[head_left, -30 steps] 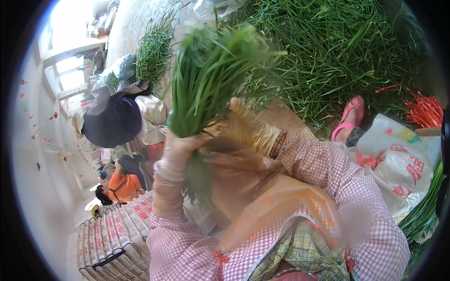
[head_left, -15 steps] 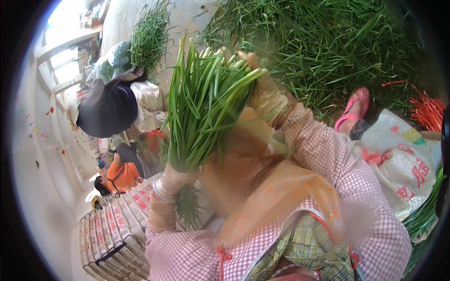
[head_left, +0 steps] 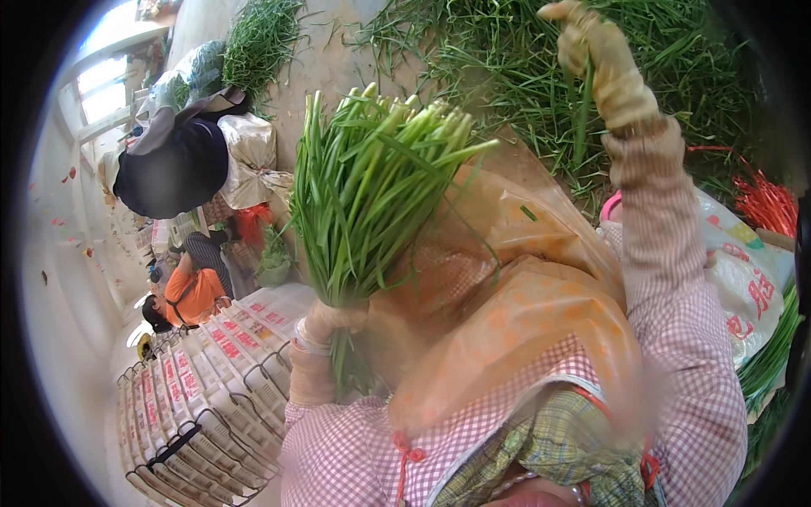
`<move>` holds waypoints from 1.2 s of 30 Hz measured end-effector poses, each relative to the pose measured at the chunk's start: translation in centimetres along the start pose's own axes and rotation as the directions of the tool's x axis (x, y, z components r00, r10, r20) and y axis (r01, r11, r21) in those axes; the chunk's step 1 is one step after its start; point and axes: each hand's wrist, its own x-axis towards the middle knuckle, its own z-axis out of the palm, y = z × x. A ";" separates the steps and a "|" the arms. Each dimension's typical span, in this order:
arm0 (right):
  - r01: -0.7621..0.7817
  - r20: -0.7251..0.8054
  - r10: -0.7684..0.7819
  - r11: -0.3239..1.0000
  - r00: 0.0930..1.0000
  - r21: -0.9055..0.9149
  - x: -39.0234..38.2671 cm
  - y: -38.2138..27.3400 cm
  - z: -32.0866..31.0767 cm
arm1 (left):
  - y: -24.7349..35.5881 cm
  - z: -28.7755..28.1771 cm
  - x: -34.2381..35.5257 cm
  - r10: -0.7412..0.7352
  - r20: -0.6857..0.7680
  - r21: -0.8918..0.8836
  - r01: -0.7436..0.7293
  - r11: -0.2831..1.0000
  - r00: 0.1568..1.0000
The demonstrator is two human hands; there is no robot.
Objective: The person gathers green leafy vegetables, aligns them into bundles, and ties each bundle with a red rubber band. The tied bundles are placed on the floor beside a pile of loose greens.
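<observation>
My left hand (head_left: pixel 336 323), in a pale glove, is closed round a thick bunch of garlic chives (head_left: pixel 372 198). Their pale cut ends fan out at the top, and the leaf tips hang below the fist. Out over the heap of greens (head_left: pixel 507 84), my gloved right hand (head_left: pixel 593 59) is raised with its index finger stretched out. A loose green leaf (head_left: pixel 583 122) hangs from its other, curled fingers. An orange see-through plastic apron (head_left: pixel 541 296) covers my lap, with a small bit of leaf lying on it.
Red strings (head_left: pixel 764 201) and a white printed sack (head_left: pixel 748 283) lie at the right, near more chives (head_left: pixel 781 346). White wire-framed bundles (head_left: pixel 190 397) stand at the lower left. Beyond them are a bent figure in dark clothing (head_left: pixel 173 165) and a person in orange (head_left: pixel 201 291).
My right hand has left the top of the bunch and swung up and right over the heap, a leaf hanging from it. The left hand still grips the bunch, now slightly lower.
</observation>
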 end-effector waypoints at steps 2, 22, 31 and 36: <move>-0.105 0.154 0.149 0.959 0.977 -0.263 -3.6 0.1 2.3 | -0.3 0.3 0.3 0.085 0.013 -0.074 -0.084 0.994 0.996; 0.484 0.476 -0.126 0.040 0.870 -0.874 -4.9 2.0 8.8 | -1.0 1.9 1.5 0.182 -0.008 0.108 -0.180 0.978 0.983; 0.661 0.652 -0.120 0.213 0.749 -0.720 -2.1 6.3 13.3 | -0.8 1.4 1.0 0.249 -0.074 0.503 -0.179 0.845 0.966; 0.441 0.224 -0.387 0.847 0.894 -0.297 -2.8 8.8 14.7 | -0.5 1.1 1.1 0.381 0.042 0.773 -0.272 0.573 0.923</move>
